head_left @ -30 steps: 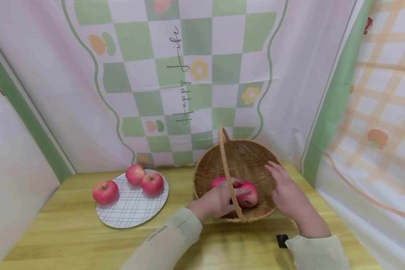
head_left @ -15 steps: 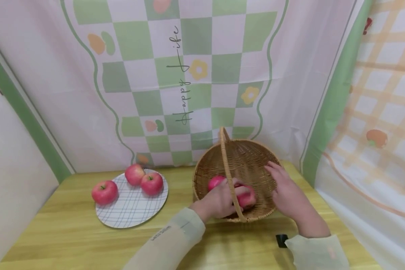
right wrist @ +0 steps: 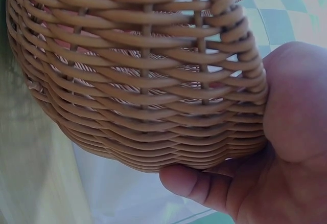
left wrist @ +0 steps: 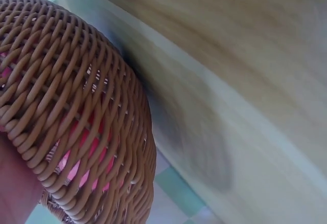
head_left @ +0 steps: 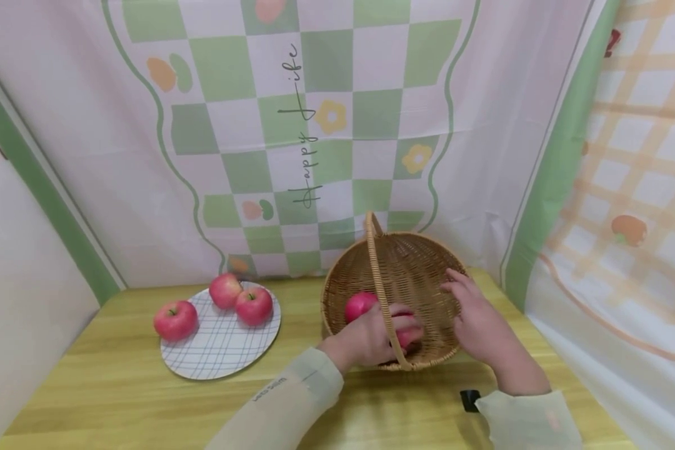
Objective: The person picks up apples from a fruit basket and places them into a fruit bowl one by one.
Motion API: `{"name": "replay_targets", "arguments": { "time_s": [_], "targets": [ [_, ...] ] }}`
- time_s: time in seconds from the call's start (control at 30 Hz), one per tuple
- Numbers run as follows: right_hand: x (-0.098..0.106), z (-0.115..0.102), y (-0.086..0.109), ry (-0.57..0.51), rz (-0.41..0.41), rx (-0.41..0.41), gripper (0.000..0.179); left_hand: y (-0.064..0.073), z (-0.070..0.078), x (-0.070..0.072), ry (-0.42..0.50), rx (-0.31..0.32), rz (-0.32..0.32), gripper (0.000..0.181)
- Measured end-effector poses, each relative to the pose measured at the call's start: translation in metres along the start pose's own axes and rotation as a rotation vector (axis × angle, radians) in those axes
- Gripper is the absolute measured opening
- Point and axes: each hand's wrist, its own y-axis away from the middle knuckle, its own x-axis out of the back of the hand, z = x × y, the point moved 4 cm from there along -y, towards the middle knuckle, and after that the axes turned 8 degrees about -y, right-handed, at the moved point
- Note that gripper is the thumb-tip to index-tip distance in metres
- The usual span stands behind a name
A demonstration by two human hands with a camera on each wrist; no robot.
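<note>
A left hand (head_left: 368, 337) curls round a pinkish-red apple (head_left: 407, 338) inside a brown wicker basket (head_left: 419, 269).
A right hand (head_left: 478, 322) grips the basket's right side. The basket stands on a yellowish wood-grain table (head_left: 157, 406), a green-and-white checked cloth (head_left: 326, 69) behind it. Five apples show: two in the basket, three at one round, grid-lined plate (head_left: 214, 353) left of it.

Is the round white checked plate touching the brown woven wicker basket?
No, in the head view a strip of yellow wooden tabletop shows between the plate and the basket.
</note>
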Motion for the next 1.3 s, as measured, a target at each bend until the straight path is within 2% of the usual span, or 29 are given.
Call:
{"name": "replay_targets", "arguments": {
  "time_s": [0.07,0.2,0.27,0.4,0.47,0.53,0.67,0.8,0.9,0.97,1.03,1.13,1.3],
  "targets": [
    [0.000,0.000,0.000,0.001,0.002,0.000,0.050,0.000,-0.001,0.001,0.076,0.029,-0.009,0.041],
    [0.002,0.000,0.000,-0.012,-0.009,-0.012,0.046,0.002,-0.003,0.002,0.225,0.138,-0.058,0.057],
    [0.004,-0.001,0.000,-0.018,-0.013,-0.017,0.045,0.003,-0.003,0.004,0.253,0.174,-0.074,0.057],
    [0.005,-0.002,0.000,-0.018,-0.009,-0.008,0.045,0.004,-0.005,0.008,0.308,0.208,-0.039,0.050],
    [0.005,-0.002,0.000,-0.014,-0.003,0.000,0.044,0.006,-0.006,0.010,0.348,0.240,-0.021,0.049],
    [0.005,-0.002,0.000,-0.013,-0.001,0.006,0.044,0.008,-0.007,0.012,0.426,0.298,-0.011,0.051],
    [0.004,-0.002,0.000,-0.014,-0.013,-0.006,0.043,0.013,-0.011,0.015,0.664,0.476,0.027,0.053],
    [0.004,-0.002,-0.001,-0.017,-0.024,-0.022,0.042,0.016,-0.012,0.016,1.063,0.671,0.094,0.047],
    [0.003,-0.002,-0.002,-0.016,-0.024,-0.025,0.042,0.019,-0.011,0.016,1.352,0.757,0.145,0.035],
    [0.003,-0.002,-0.002,-0.014,-0.024,-0.023,0.041,0.022,-0.011,0.016,1.474,0.784,0.158,0.030],
    [0.002,-0.002,-0.002,-0.011,-0.021,-0.020,0.041,0.025,-0.011,0.017,1.557,0.815,0.161,0.031],
    [0.002,-0.002,-0.002,-0.008,-0.019,-0.014,0.042,0.030,-0.011,0.020,1.654,0.854,0.170,0.044],
    [0.002,-0.001,-0.002,-0.019,-0.020,-0.015,0.043,0.043,-0.009,0.031,1.734,0.885,0.181,0.057]
  ]
}}
